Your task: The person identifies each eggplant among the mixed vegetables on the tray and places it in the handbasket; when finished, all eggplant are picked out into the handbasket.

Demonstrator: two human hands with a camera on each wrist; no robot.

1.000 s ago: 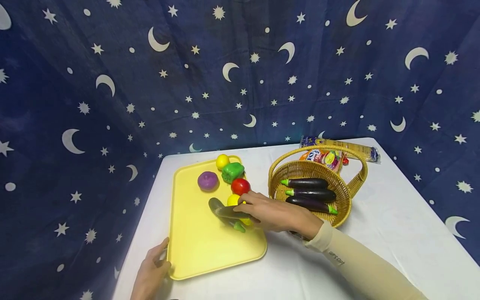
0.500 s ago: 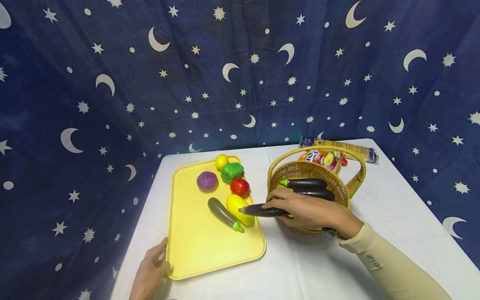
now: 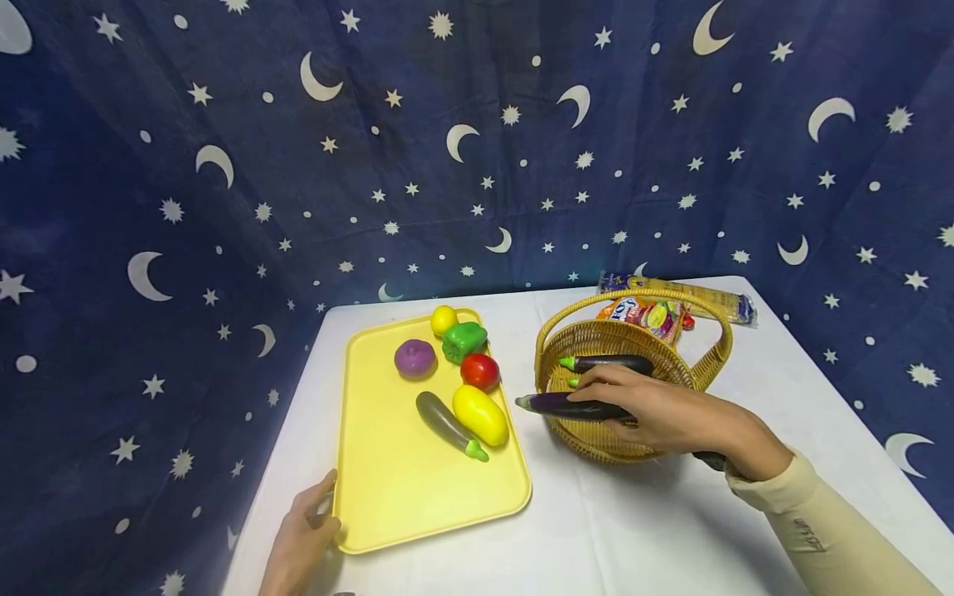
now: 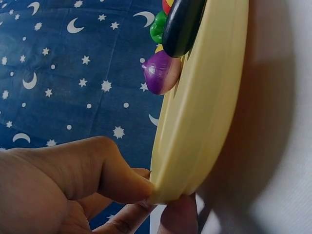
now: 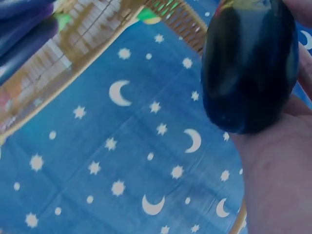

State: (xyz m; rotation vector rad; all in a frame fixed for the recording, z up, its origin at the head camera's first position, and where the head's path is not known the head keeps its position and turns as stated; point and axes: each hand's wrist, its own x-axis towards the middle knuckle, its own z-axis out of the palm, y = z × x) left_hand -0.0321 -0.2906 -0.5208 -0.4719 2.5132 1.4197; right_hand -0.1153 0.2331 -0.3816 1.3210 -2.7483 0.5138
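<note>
My right hand (image 3: 671, 414) grips a dark purple eggplant (image 3: 559, 406) over the front left of the wicker basket (image 3: 604, 445). In the right wrist view the held eggplant (image 5: 248, 68) fills the upper right. Below the hand, eggplants lie in the basket; one eggplant (image 3: 622, 362) shows clearly, the others are mostly covered by the hand. At the near left corner of the yellow tray (image 3: 387, 497), my left hand (image 3: 298, 530) pinches the rim between thumb and fingers, as the left wrist view shows. Another eggplant (image 3: 450, 426) lies on the tray beside a yellow mango-like fruit (image 3: 480, 415).
Along the tray's right side and back sit a tomato (image 3: 480, 372), a green bell pepper (image 3: 464, 342) and a lemon (image 3: 443, 319); a purple onion (image 3: 414, 358) lies left of them. The basket's handle (image 3: 633, 293) arches up. Behind stand packaged goods (image 3: 715, 300).
My right hand has carried the eggplant rightward from above the tray to over the basket. The left hand stays on the tray's corner.
</note>
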